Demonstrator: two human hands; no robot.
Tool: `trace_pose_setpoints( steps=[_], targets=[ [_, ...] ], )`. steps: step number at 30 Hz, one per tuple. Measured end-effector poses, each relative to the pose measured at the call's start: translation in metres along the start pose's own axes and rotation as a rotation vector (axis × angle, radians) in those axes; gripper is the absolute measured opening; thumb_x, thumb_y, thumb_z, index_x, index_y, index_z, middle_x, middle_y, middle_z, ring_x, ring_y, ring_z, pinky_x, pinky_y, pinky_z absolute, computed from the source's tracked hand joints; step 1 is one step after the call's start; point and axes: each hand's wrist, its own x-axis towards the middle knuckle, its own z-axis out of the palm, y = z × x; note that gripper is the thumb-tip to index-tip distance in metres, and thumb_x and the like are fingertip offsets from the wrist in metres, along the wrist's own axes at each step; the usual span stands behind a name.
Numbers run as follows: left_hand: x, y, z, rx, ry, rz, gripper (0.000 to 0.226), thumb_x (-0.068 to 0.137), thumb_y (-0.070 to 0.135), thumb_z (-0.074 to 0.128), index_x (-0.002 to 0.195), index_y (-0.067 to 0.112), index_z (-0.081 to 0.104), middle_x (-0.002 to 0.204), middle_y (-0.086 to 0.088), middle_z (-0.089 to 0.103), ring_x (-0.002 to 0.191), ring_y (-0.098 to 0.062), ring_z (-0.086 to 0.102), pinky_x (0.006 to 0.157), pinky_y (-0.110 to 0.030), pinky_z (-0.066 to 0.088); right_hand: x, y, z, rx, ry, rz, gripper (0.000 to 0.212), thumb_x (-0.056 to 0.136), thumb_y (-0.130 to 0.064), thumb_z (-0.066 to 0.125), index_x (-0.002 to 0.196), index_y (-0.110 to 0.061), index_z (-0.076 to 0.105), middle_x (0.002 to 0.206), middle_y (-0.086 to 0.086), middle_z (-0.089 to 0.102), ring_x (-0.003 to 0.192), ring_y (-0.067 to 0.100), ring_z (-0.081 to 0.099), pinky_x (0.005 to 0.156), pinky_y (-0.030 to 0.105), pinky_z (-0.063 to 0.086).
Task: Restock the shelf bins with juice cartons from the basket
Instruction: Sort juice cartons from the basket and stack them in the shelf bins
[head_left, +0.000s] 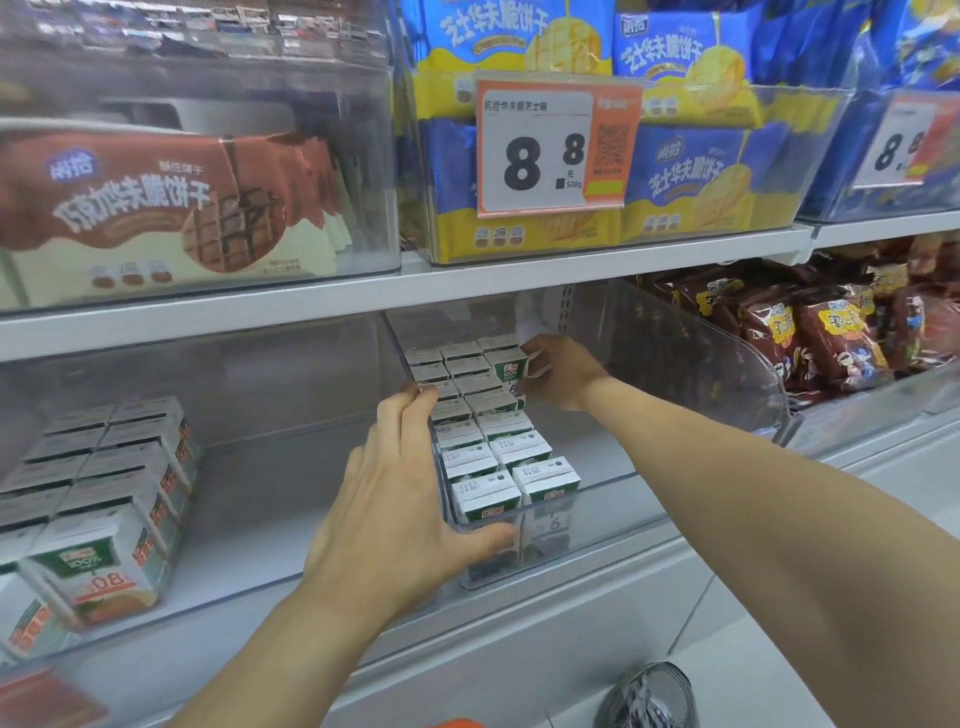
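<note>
1. Two rows of green-and-white juice cartons (488, 436) fill the left side of a clear shelf bin (691, 364) on the lower shelf (249, 499); the bin's right side stands bare.
2. At the bin's left wall, the left hand (395, 499) lies with fingers straight along the wall's top edge and its thumb hooked over the front lip. It steadies the bin and grips no carton.
3. Far back in the bin, the right hand (558, 371) is curled round a rear carton (511, 366), pinching it at the end of the right-hand row.
4. Judged from this, the step in hand is seating that carton square at the back (a crooked one would throw off every carton placed after it).
5. To do it well: keep the left hand bracing the wall so the bin does not slide, press the carton flush against its neighbour, and keep its printed face turned the same way as the others.
6. A second bin (104, 499) to the left also holds cartons, orange-labelled ones. The basket is not clearly in view; an orange edge (457, 723) shows at the bottom, but I cannot tell what it is.
</note>
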Motion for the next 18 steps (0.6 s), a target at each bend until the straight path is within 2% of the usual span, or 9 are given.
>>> trace_pose_setpoints(
  steps=[3, 5, 7, 8, 12, 13, 15, 17, 18],
  targets=[
    [-0.001, 0.003, -0.002, 0.004, -0.015, -0.013, 0.127, 0.057, 0.073, 0.076, 0.152, 0.027, 0.005, 0.151, 0.014, 0.009, 0.134, -0.018, 0.031, 0.109, -0.032, 0.032, -0.009, -0.008, -0.009, -0.070, -0.066, 0.054, 0.060, 0.084, -0.023, 0.080, 0.136, -0.011, 0.053, 0.123, 0.005, 0.064, 0.112, 0.022, 0.061, 0.093, 0.026, 0.047],
    [-0.002, 0.005, -0.004, 0.004, -0.013, -0.013, 0.127, 0.059, 0.072, 0.076, 0.153, 0.025, 0.006, 0.151, 0.012, 0.009, 0.134, -0.018, 0.029, 0.109, -0.032, 0.031, -0.020, -0.017, -0.020, -0.167, -0.018, 0.074, 0.041, 0.091, -0.022, 0.070, 0.129, -0.010, 0.060, 0.125, 0.007, 0.065, 0.118, 0.024, 0.060, 0.099, 0.029, 0.047],
    [-0.002, 0.006, -0.005, 0.020, -0.016, -0.005, 0.126, 0.062, 0.072, 0.076, 0.154, 0.022, 0.006, 0.151, 0.010, 0.011, 0.134, -0.017, 0.025, 0.110, -0.031, 0.028, -0.041, -0.025, -0.032, -0.256, 0.102, 0.075, 0.019, 0.094, -0.018, 0.060, 0.107, -0.010, 0.070, 0.110, 0.009, 0.069, 0.111, 0.028, 0.064, 0.092, 0.031, 0.049],
    [-0.002, 0.005, -0.005, 0.028, -0.017, 0.000, 0.125, 0.063, 0.071, 0.075, 0.154, 0.021, 0.006, 0.152, 0.009, 0.012, 0.134, -0.016, 0.022, 0.111, -0.030, 0.026, -0.056, -0.028, -0.036, -0.213, 0.174, 0.059, 0.018, 0.091, -0.015, 0.060, 0.102, -0.011, 0.074, 0.103, 0.009, 0.072, 0.104, 0.028, 0.066, 0.087, 0.031, 0.051],
    [-0.010, 0.004, -0.010, 0.060, 0.002, 0.034, 0.122, 0.067, 0.072, 0.072, 0.154, 0.015, 0.010, 0.156, 0.000, 0.015, 0.143, -0.017, 0.012, 0.119, -0.033, 0.013, -0.157, -0.042, -0.039, 0.139, 0.478, -0.058, 0.006, 0.086, -0.015, 0.071, 0.085, -0.021, 0.071, 0.077, -0.004, 0.071, 0.073, 0.012, 0.067, 0.075, 0.025, 0.054],
    [-0.019, 0.004, -0.013, 0.056, 0.053, 0.067, 0.114, 0.070, 0.068, 0.072, 0.154, 0.013, 0.016, 0.156, -0.003, 0.020, 0.145, -0.020, 0.015, 0.119, -0.034, 0.014, -0.186, -0.049, -0.033, 0.197, 0.491, -0.091, 0.007, 0.086, -0.015, 0.071, 0.084, -0.021, 0.069, 0.075, -0.007, 0.069, 0.070, 0.009, 0.065, 0.070, 0.020, 0.053],
    [-0.050, 0.004, -0.017, -0.030, 0.223, 0.155, 0.079, 0.080, 0.044, 0.072, 0.144, 0.011, 0.039, 0.145, -0.006, 0.038, 0.138, -0.021, 0.032, 0.115, -0.034, 0.026, -0.235, -0.056, -0.012, 0.282, 0.430, -0.142, 0.010, 0.087, -0.012, 0.071, 0.084, -0.021, 0.067, 0.074, -0.009, 0.068, 0.069, 0.010, 0.064, 0.062, 0.021, 0.053],
    [-0.095, 0.000, -0.015, -0.115, 0.357, 0.212, 0.039, 0.084, 0.022, 0.066, 0.120, 0.010, 0.058, 0.123, -0.005, 0.055, 0.118, -0.020, 0.049, 0.102, -0.029, 0.037, -0.274, -0.055, 0.020, 0.332, 0.299, -0.134, 0.011, 0.087, -0.012, 0.072, 0.085, -0.022, 0.067, 0.075, -0.008, 0.069, 0.070, 0.015, 0.066, 0.061, 0.027, 0.055],
    [-0.122, -0.007, -0.010, -0.143, 0.348, 0.205, 0.026, 0.085, 0.017, 0.063, 0.110, 0.011, 0.061, 0.113, -0.002, 0.058, 0.109, -0.017, 0.052, 0.096, -0.027, 0.039, -0.289, -0.053, 0.040, 0.351, 0.218, -0.110, 0.011, 0.087, -0.013, 0.072, 0.086, -0.022, 0.066, 0.075, -0.006, 0.069, 0.070, 0.017, 0.066, 0.062, 0.029, 0.056]
  ],
)
